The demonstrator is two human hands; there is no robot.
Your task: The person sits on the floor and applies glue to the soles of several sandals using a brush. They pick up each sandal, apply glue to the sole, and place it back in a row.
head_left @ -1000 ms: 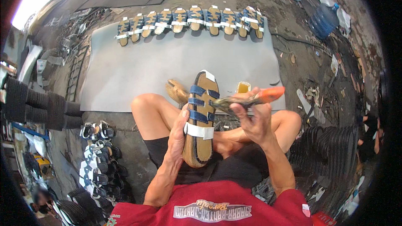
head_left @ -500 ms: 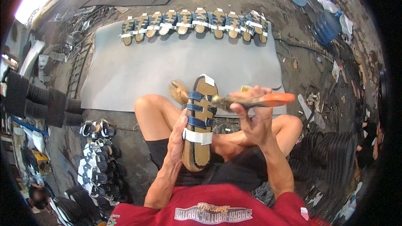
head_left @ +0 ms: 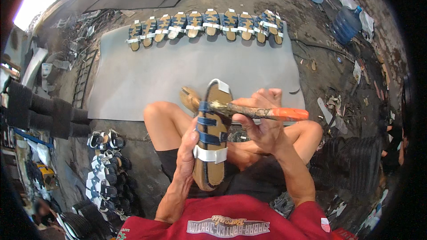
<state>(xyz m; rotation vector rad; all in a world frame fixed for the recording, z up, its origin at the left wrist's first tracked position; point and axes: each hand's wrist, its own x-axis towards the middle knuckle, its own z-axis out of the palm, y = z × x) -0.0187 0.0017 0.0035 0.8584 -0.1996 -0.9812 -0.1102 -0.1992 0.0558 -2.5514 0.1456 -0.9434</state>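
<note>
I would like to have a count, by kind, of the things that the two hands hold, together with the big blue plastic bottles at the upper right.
Sandal, in the left hand: 1
Orange-handled tool, in the right hand: 1
Big blue plastic bottles: 3, one only partly visible
Total: 5
</note>
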